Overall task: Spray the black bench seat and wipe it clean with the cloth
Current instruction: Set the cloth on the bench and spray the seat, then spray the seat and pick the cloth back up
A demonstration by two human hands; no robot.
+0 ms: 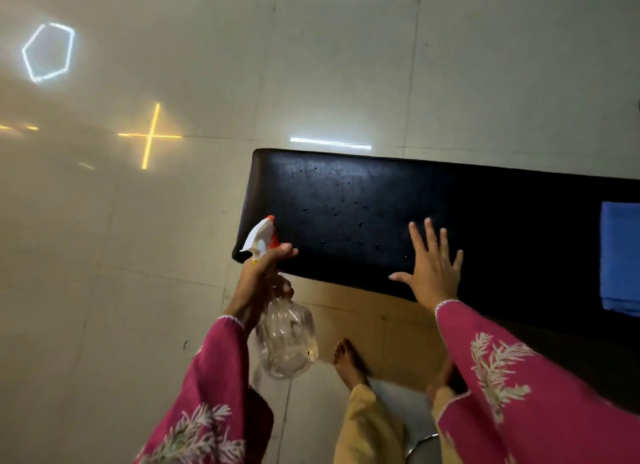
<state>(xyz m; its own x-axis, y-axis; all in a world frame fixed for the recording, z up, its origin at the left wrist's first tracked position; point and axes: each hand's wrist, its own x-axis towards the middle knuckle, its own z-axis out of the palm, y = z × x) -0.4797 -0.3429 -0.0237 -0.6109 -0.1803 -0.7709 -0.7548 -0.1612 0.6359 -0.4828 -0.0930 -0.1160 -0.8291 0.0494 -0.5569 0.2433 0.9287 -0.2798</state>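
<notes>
Spray bottle (285,339): clear plastic, white-and-orange trigger head, looks nearly empty; liquid level hard to tell. Left hand (258,283) has its fingers closed around the neck, just off the bench's (346,193) near left corner, nozzle toward the seat. Bench seat black, glossy, padded; droplets scattered across its left end. Right hand (431,267) spread flat, fingers wide apart, holding nothing, over the near edge. Blue cloth (620,259) lies folded on the seat toward its right end, well apart from both hands.
</notes>
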